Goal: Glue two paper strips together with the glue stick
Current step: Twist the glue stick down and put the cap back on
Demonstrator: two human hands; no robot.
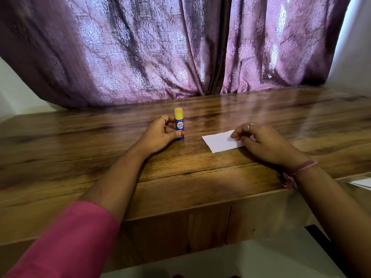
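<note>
glue stick (179, 125): standing upright on the wooden table (200, 177), left of centre, yellow cap on top and blue body below. label is reading "fevi" over "stik", the last letters turning out of sight round the barrel.

left hand (160, 135): i am seeing it curling round the stick's lower body, thumb at the front near the base, fingers behind; it is gripping the stick, which is sitting on the table, not lifted.

paper strips (220, 142): white paper lying flat on the table, well apart from the stick, to its right. i am only making out one white shape; whether two strips are lying stacked there i cannot tell.

right hand (263, 143): resting on the paper's right end, fingertips pressing it down, fingers bent and close together; it is pinning the paper rather than lifting it.

step in hand: i am judging this as the very start, nothing glued, cap not yet off.

next move: i am expecting it to call for uncapping, which is needing a second hand or a thumb push, then bringing the stick across to the paper while the other hand is steadying it.

background: purple patterned curtain (160, 47) hanging behind the table.
</note>
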